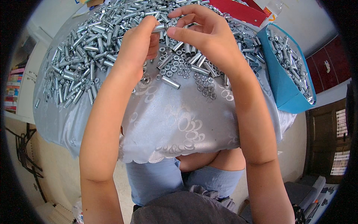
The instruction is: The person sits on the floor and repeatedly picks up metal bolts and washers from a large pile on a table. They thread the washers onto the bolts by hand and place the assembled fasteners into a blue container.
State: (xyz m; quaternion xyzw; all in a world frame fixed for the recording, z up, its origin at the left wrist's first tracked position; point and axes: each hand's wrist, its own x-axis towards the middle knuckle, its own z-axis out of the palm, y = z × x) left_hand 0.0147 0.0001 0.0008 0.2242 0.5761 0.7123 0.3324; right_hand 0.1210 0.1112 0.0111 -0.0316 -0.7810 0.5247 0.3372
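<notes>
In my left hand [138,44], thumb and curled fingers grip a shiny metal anchor sleeve [159,28] that points to the right. A thin ring, perhaps a nut or washer, shows at its right end. My right hand [205,31] is at that end, with the thumb tip close to or against the ring and the forefinger raised apart above it. Whether its other fingers touch the piece is hidden. Under both hands lie loose nuts [174,69] and a single metal sleeve [170,82]. A wide heap of metal sleeve anchors [99,41] spreads behind and to the left.
A patterned silver-grey cloth [179,115] covers the table, its scalloped edge hanging over my lap. At the right a blue fabric bin [285,84] holds more anchors. A red box [238,11] and a clear bottle [274,9] stand at the far right.
</notes>
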